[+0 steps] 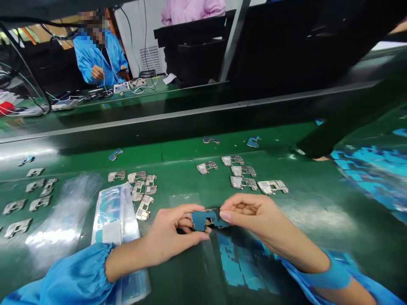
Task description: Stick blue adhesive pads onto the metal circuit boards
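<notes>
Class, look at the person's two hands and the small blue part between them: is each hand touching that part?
Touching. The head view shows the left hand pinching the blue part at its left end and the right hand's fingertips closed on its right end, with no gap visible.

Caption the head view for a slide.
Both hands, left hand and right hand, pinch a blue part above a green table.

**Blue-filmed part held at bench centre**

One small flat part (206, 219), face covered in blue film, irregular outline with cut-outs. Held level just above the green surface, pinched at its 9 o'clock and 3 o'clock ends. Lower edge partly hidden.
</notes>
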Demonstrator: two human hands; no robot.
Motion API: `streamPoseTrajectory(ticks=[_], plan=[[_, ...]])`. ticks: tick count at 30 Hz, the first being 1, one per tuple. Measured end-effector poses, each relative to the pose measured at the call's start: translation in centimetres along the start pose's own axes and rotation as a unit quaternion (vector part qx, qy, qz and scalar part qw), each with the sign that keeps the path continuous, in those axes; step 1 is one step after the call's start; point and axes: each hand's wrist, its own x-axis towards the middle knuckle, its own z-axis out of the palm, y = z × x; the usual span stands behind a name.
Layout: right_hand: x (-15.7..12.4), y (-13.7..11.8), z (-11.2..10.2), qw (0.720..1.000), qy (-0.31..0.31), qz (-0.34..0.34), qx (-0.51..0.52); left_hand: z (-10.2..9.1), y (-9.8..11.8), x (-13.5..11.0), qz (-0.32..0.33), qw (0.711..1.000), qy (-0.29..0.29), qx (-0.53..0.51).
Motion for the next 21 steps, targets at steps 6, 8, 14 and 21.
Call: streamPoseTrajectory(ticks=[6, 8, 14, 21], plan=[[0.03, 0.15, 0.0, 1.0, -0.015, 0.0, 0.019, 0.07, 0.09, -0.07, -0.018, 1.0, 0.003, 0.008], [0.03, 0.21, -0.02, 1.0, -0.012, 0.002, 0.017, 0.09, 0.19, -0.07, -0.016, 1.0, 0.003, 0.009], [0.06, -0.12, 0.15, 1.0, 0.002, 0.006, 0.004, 0.14, 0.12, -0.18, -0.012, 1.0, 0.002, 0.012], [-0.01, -0.36, 0.34, 1.0, 0.011, 0.02, -0.011, 0.0, -0.17, -0.14, -0.004, 1.0, 0.004, 0.023]])
